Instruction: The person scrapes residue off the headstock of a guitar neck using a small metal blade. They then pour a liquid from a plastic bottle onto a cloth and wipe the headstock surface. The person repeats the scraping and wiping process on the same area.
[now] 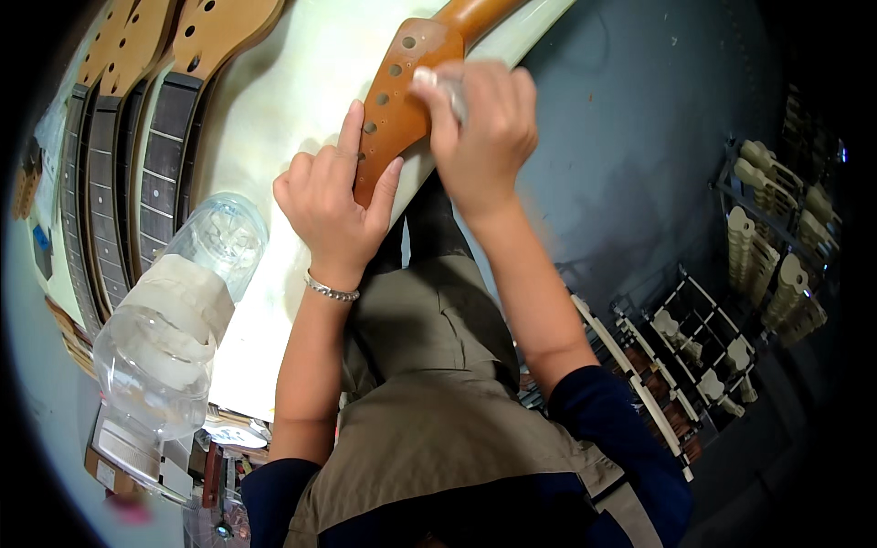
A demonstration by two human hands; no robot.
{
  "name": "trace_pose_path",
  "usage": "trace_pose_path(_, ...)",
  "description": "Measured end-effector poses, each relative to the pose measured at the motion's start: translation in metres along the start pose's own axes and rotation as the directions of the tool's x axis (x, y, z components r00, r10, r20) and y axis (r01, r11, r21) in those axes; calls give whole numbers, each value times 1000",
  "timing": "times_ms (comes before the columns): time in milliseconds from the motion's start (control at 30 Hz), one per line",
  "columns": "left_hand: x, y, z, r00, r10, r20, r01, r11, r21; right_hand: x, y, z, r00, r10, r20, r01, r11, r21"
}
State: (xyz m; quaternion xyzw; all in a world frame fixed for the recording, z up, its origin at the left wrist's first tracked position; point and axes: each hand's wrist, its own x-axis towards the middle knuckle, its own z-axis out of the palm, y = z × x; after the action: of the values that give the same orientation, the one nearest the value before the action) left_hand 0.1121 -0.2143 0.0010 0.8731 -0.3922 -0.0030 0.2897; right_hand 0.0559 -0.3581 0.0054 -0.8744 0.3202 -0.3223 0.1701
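Note:
An orange-brown guitar neck (420, 50) lies at the right edge of the white table, its headstock towards me and its shaft running out of the top of the view. Tuner holes line the headstock. My left hand (333, 201) grips the headstock's near end, with index finger along one edge and thumb on the other. A small white wad (449, 91), perhaps cloth or paper, is pinched in my right hand (493, 137) over the headstock's right side. Motion slightly blurs that hand. Whether the wad touches the wood, I cannot tell.
Several guitar necks (169, 164) with dark fretboards stand at the table's left. Beside them are a clear plastic container (151, 374) and another clear vessel (228, 228). The white tabletop (301, 82) ends near my body. Racks (767, 228) with pale parts stand right.

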Motion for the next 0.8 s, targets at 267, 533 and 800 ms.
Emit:
trace_pose_path(267,1,-2,6,998,14,-53,-15,1000,-11,10,7,6,1000,-15,-9,15,1000,-17)
trace_pose_path(533,0,-2,7,997,29,-69,-30,999,-13,15,10,8,999,-41,-32,41,999,-5)
trace_pose_path(800,-2,-2,8,997,30,-68,-31,999,-25,2,7,-3,1000,-19,-10,18,1000,-8)
